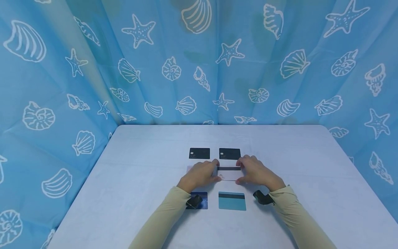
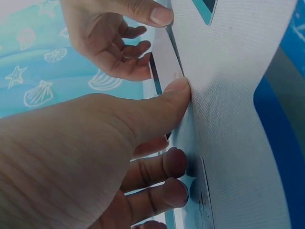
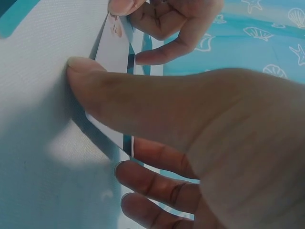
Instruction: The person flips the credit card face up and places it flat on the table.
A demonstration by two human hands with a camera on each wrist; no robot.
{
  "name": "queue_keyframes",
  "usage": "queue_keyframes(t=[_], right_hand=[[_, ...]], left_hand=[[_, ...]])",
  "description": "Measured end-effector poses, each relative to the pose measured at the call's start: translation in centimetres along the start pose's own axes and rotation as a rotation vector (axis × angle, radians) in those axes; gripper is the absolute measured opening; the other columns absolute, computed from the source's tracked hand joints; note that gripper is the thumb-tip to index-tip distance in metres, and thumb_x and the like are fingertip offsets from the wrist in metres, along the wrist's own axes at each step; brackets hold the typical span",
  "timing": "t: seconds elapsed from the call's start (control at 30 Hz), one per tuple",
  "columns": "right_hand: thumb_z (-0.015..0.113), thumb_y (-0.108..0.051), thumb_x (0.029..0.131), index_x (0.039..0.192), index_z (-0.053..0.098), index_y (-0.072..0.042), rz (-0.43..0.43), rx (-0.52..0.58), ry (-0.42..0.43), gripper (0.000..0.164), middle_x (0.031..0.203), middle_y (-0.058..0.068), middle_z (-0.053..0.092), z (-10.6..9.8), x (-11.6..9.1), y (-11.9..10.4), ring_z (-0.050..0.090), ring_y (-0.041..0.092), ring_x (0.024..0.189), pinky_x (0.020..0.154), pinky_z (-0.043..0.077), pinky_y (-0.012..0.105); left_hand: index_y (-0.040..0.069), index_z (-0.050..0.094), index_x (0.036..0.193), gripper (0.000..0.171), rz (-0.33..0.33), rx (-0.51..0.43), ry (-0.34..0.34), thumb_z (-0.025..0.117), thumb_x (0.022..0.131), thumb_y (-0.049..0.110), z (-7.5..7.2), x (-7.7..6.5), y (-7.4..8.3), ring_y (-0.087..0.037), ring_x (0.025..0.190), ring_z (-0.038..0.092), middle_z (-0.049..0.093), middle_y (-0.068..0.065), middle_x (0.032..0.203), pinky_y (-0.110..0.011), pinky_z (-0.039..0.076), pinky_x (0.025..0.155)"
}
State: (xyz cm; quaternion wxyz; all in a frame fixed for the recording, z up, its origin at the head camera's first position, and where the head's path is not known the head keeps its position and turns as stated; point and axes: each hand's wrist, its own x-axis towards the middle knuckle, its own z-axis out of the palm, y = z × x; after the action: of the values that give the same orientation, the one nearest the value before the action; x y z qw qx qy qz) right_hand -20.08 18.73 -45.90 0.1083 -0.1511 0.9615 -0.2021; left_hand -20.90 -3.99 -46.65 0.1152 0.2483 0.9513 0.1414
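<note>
A pale pink bank card (image 1: 229, 174) with a dark stripe along its far edge is between my two hands, close over the table. My left hand (image 1: 200, 174) pinches its left end between thumb and fingers. At the right end, my right hand (image 1: 256, 173) grips it the same way. The right wrist view shows the card (image 3: 113, 50) tilted, its near edge beside the thumb. Another pinkish card (image 1: 189, 168) lies mostly hidden beneath the left hand.
Two black cards (image 1: 199, 153) marked VIP lie side by side behind the hands. Nearer me are a dark blue card (image 1: 203, 200), partly covered by the left wrist camera (image 1: 194, 201), and a teal striped card (image 1: 232, 202). A patterned blue curtain (image 1: 199, 69) hangs behind the white table (image 1: 149, 145).
</note>
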Motion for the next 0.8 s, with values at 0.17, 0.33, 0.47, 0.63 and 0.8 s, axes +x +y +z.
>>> queue_keyframes(t=[0.17, 0.33, 0.47, 0.63, 0.8], right_hand=[[0.096, -0.025, 0.072, 0.12, 0.067, -0.004, -0.004, -0.006, -0.003, 0.06, 0.111, 0.01, 0.065, -0.16, -0.05, -0.02, 0.054, 0.027, 0.104, 0.098, 0.05, 0.051], [0.096, -0.024, 0.071, 0.119, 0.067, -0.004, -0.019, -0.013, 0.004, 0.059, 0.112, 0.01, 0.065, -0.19, -0.05, 0.12, 0.054, 0.027, 0.105, 0.098, 0.05, 0.052], [0.095, -0.024, 0.072, 0.121, 0.067, -0.004, -0.02, -0.012, 0.008, 0.06, 0.113, 0.01, 0.065, -0.39, -0.12, 0.06, 0.054, 0.028, 0.106, 0.099, 0.05, 0.053], [0.095, -0.025, 0.072, 0.123, 0.066, -0.004, -0.01, 0.0, 0.01, 0.062, 0.115, 0.01, 0.065, -0.77, -0.27, -0.06, 0.054, 0.029, 0.108, 0.099, 0.05, 0.053], [0.094, -0.026, 0.073, 0.124, 0.066, -0.004, -0.035, -0.009, 0.03, 0.062, 0.116, 0.01, 0.064, -0.99, -0.45, -0.01, 0.054, 0.028, 0.108, 0.098, 0.051, 0.052]], left_hand=[[0.017, 0.056, 0.14, 0.055, -0.008, -0.004, -0.007, 0.073, 0.095, 0.043, -0.1, -0.05, 0.08, -0.013, 0.09, 0.065, 0.073, -0.004, 0.122, -0.034, 0.056, 0.093], [0.017, 0.056, 0.141, 0.055, -0.014, -0.011, -0.013, 0.073, 0.096, 0.043, 0.01, 0.02, 0.04, -0.014, 0.094, 0.066, 0.073, -0.005, 0.124, -0.035, 0.056, 0.095], [0.017, 0.056, 0.142, 0.056, -0.015, -0.01, -0.014, 0.073, 0.096, 0.043, 0.03, 0.04, -0.01, -0.014, 0.097, 0.067, 0.072, -0.004, 0.125, -0.036, 0.056, 0.097], [0.016, 0.055, 0.144, 0.057, -0.001, 0.001, -0.01, 0.071, 0.096, 0.045, -0.04, 0.06, -0.06, -0.014, 0.096, 0.065, 0.072, -0.004, 0.126, -0.035, 0.056, 0.097], [0.016, 0.054, 0.146, 0.059, 0.031, 0.009, 0.006, 0.069, 0.098, 0.047, -0.2, 0.04, -0.02, -0.015, 0.101, 0.066, 0.071, -0.005, 0.131, -0.036, 0.056, 0.099]])
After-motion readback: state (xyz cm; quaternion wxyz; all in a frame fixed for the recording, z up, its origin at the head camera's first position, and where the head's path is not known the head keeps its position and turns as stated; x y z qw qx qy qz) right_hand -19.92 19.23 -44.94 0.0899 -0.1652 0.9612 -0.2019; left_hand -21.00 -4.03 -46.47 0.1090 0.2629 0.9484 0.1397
